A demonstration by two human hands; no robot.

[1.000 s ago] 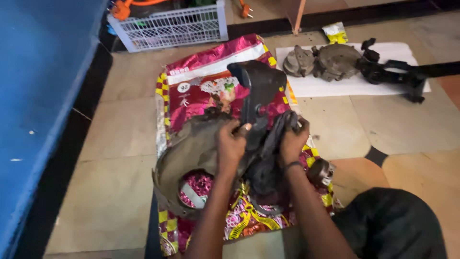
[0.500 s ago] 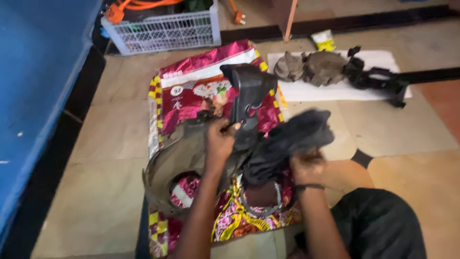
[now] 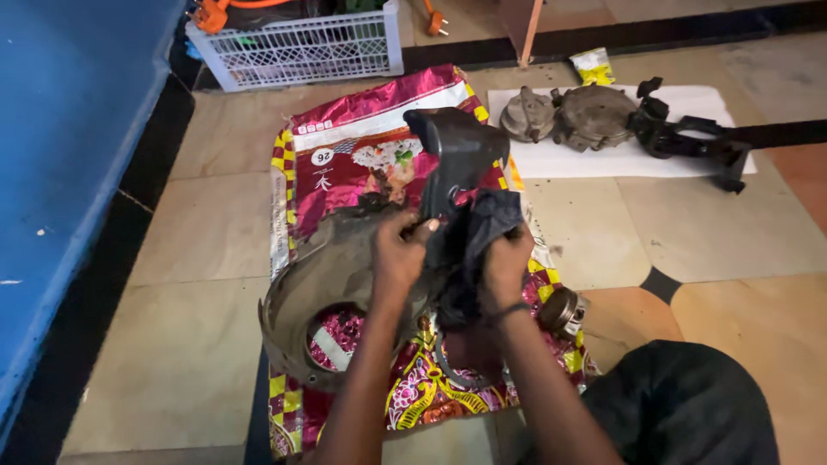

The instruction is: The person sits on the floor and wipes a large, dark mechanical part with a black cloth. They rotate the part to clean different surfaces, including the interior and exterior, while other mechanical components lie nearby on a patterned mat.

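Camera: a single one, worn on the person's head.
Facing: steeply down and forward over the forearms, onto the floor.
Nearness: close; left hand [image 3: 398,258] and right hand [image 3: 506,263] sit mid-frame.
Beyond the hands: white basket [image 3: 297,47] at the top edge.
Shared ground: none, only one view.

You're in a makeshift floor workshop: greasy metal engine parts [image 3: 577,116] at 1 o'clock on a white sheet [image 3: 620,159], tiled floor [image 3: 207,232], plastic crate [image 3: 297,47] at 11 o'clock.
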